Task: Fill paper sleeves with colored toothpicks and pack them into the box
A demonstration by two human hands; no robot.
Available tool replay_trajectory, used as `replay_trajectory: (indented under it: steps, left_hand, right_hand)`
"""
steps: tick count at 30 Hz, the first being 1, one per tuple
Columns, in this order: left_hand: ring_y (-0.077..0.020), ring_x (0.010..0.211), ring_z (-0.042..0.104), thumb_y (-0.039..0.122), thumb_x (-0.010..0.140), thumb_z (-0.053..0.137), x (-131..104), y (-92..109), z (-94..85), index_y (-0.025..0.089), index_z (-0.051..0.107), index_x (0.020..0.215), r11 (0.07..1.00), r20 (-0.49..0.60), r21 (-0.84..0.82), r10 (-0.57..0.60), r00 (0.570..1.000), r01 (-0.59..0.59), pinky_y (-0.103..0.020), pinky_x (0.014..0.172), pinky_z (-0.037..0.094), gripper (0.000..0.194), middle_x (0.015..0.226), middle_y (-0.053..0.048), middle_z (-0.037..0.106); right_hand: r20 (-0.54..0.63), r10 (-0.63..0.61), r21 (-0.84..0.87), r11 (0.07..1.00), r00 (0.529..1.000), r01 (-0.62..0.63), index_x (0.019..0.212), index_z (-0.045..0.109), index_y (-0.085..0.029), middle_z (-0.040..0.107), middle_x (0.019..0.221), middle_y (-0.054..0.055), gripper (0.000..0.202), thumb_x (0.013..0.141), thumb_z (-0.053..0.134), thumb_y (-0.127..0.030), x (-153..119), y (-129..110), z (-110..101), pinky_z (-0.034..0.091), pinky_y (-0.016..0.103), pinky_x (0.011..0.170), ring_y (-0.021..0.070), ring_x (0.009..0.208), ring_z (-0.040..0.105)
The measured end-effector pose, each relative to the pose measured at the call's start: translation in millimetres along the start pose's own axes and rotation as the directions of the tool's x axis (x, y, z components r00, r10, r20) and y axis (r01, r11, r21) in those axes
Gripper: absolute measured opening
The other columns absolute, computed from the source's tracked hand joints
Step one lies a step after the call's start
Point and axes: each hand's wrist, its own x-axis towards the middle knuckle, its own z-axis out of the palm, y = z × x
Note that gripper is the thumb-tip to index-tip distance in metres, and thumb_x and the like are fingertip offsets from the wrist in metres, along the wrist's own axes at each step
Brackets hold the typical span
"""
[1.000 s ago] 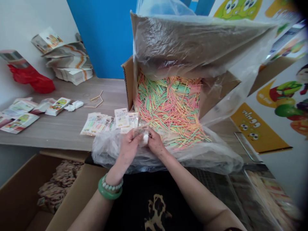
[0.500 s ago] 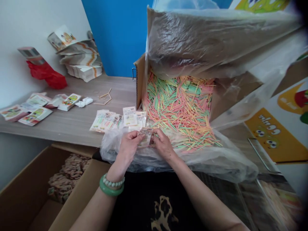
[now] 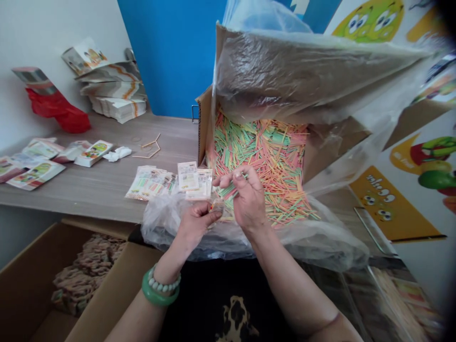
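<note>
Pinching a small packet (image 3: pixel 216 207) between thumb and fingers, the left hand (image 3: pixel 194 222) was over the plastic liner (image 3: pixel 327 242) at the box's near side. The right hand's (image 3: pixel 249 202) curled fingers grasped some green and pink sticks (image 3: pixel 228 191). The box (image 3: pixel 205 124) held many loose sticks (image 3: pixel 263 152); the near-left carton (image 3: pixel 103 287) held a brownish heap (image 3: pixel 85 270).

The sticks (image 3: pixel 265 159) — pink, green, yellow; the bangle (image 3: pixel 158 299) green, the panel (image 3: pixel 171 57) blue.
</note>
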Motion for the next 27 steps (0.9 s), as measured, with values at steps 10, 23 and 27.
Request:
replay_trajectory:
  steps: [10,23,27]
  left_hand:
    - [-0.0111,0.053,0.042,0.034,0.067,0.077,-6,0,1.8,0.017,0.064,0.059,0.992,-0.077,0.125,-0.023,0.997,0.032,-0.024,0.051,0.030,0.023,0.054,0.002,0.053]
    - [-0.0114,0.053,0.043,0.037,0.064,0.082,-8,8,4.8,0.018,0.063,0.061,0.997,-0.062,0.064,-0.029,0.998,0.033,-0.024,0.050,0.031,0.027,0.053,0.003,0.051]
    - [-0.0085,0.050,0.039,0.038,0.063,0.083,-10,8,7.6,0.016,0.064,0.066,0.996,-0.038,-0.039,-0.086,0.996,0.085,-0.022,0.049,0.029,0.030,0.056,0.003,0.052]
  right_hand:
    - [-0.096,-0.056,-0.017,0.998,0.994,0.054,0.091,0.044,-0.026,0.068,0.074,-0.003,0.014,0.098,0.048,-0.038,-2,15,0,0.052,0.041,0.089,0.0182,0.081,0.070]
    - [-0.094,-0.035,-0.034,0.999,0.995,0.032,0.089,0.047,-0.026,0.070,0.078,-0.001,0.016,0.097,0.050,-0.039,-12,16,5,0.049,0.042,0.095,0.0197,0.088,0.069]
    - [-0.061,-0.004,0.020,1.000,0.998,0.005,0.090,0.047,-0.026,0.068,0.071,-0.003,0.013,0.096,0.052,-0.036,-18,19,-4,0.050,0.042,0.093,0.0197,0.086,0.070]
